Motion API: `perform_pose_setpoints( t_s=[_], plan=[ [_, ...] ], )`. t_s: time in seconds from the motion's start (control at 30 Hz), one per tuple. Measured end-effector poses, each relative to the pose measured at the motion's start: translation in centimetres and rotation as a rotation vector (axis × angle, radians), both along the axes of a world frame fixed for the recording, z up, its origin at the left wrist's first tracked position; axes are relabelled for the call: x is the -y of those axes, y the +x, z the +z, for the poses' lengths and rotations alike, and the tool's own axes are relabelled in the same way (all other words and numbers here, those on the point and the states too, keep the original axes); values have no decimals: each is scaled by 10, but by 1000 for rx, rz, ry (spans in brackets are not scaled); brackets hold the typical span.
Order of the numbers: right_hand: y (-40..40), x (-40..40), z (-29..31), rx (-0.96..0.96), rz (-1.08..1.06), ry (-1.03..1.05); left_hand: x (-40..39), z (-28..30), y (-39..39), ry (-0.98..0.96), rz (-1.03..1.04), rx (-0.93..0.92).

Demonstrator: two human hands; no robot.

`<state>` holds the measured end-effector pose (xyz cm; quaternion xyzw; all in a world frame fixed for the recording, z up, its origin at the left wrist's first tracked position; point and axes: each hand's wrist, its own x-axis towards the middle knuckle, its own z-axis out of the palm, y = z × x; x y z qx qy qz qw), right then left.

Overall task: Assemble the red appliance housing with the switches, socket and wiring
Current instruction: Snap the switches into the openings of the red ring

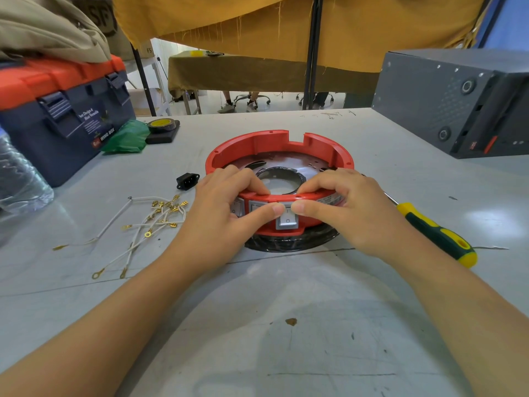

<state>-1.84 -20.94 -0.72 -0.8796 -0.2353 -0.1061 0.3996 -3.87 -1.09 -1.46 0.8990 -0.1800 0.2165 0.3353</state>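
Red appliance housing (274, 144) sits near the middle of the grey table (286, 325), a round shell with its open side up, resting on a black ring-shaped base (286, 243) that shows beneath its near edge. Inside the shell lies a shiny metal plate (286, 163) with a large round hole at its centre. Both hands grasp the near wall of the housing: the left hand (223, 207) and the right hand (352, 207) each curl their fingers over the top rim into the interior, while both thumbs press on the outer face, meeting tip to tip just above a grey rocker switch (287, 222) seated in that wall. A second grey switch (237, 207) is partly visible in the wall beside the left hand. On the table to the left of the housing, apart from it, lies a black power socket (187, 180). Nearer the front edge, left of the left hand, a loose bundle of white wires (143, 224) with brass terminals is spread out. To the right, a screwdriver (438, 234) with a yellow and green handle lies just beside the right wrist. A blue toolbox with an orange lid (65, 110) stands at the far left, with a roll of tape (161, 124) beside it. A dark grey metal case (458, 101) stands at the far right.
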Motion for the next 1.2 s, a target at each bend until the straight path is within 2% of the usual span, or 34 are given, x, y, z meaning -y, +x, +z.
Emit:
perform_pose_setpoints(
  t_s=[0.3,0.57,0.8,0.93,1.2],
  plan=[
    [0,-2,-1,34,-21,-27,2,-1,2,-27,13,-4],
    [0,0,-3,62,-26,-67,-17,-1,6,-92,-119,-75],
    [1,-1,-4,61,-23,-85,-16,0,5,-152,-116,-90],
    [0,0,-3,72,-15,-73,-14,0,4,-120,-87,-48],
    [0,7,2,57,56,-188,-7,-3,-3,7,-51,28]
  ],
)
